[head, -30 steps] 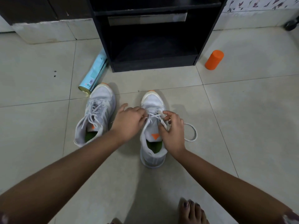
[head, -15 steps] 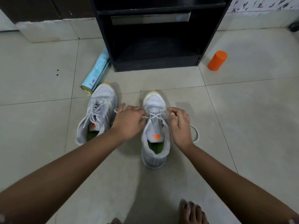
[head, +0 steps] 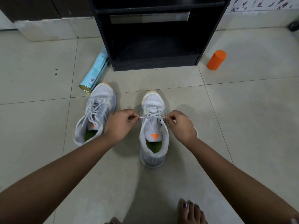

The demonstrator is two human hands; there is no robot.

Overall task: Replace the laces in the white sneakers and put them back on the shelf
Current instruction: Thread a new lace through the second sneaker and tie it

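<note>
Two white sneakers stand on the tiled floor, toes toward a black shelf. The left sneaker is laced, its lace ends loose. On the right sneaker a white lace crosses the lower eyelets only, and its tongue with an orange triangle is bare. My left hand pinches one end of this lace at the shoe's left side. At the shoe's right side my right hand pinches the other end. The lace is stretched taut between them.
A light blue can lies on the floor by the shelf's left foot, touching the left sneaker's toe. An orange cylinder stands right of the shelf. My bare toes show at the bottom edge.
Both hands have moved apart, pulling the lace ends sideways until the lace runs taut across the right sneaker. The loose loop on the floor to the shoe's right is gone.
</note>
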